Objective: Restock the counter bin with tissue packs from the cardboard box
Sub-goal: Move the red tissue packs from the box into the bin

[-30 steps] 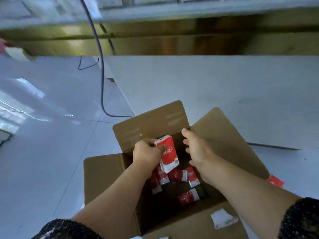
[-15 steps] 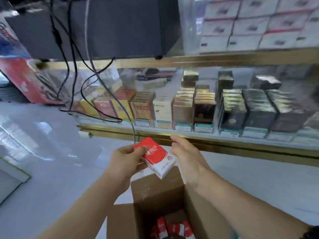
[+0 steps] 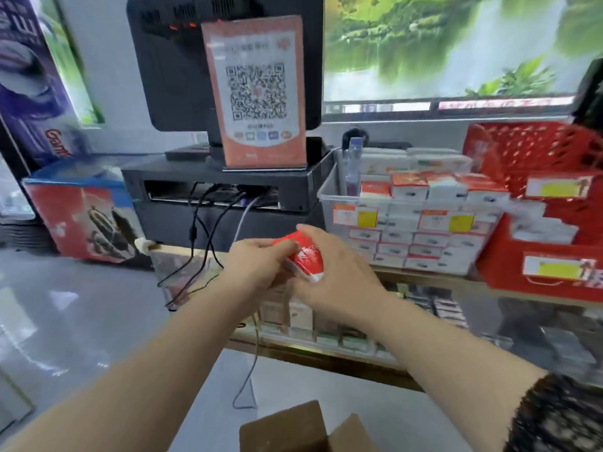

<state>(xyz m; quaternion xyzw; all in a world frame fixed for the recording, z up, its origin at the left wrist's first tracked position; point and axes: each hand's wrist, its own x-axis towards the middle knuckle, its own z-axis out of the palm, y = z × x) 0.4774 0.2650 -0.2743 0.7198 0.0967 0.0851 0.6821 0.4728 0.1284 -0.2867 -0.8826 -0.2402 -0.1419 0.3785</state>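
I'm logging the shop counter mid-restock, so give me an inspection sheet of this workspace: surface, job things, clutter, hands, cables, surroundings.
Surface: glass counter, display packs visible beneath the glass.
Job's things: tissue pack held in front of the counter; counter bin clear, nearly full of stacked packs; cardboard box open, at the bottom of view.
Clutter: QR sign; red baskets with price tags; printed carton at left.
Hands: left hand and right hand both grip the pack.
Cables: black cables hang from the register stand; grey cable drops toward the floor.
Surroundings: monitor, landscape screen.
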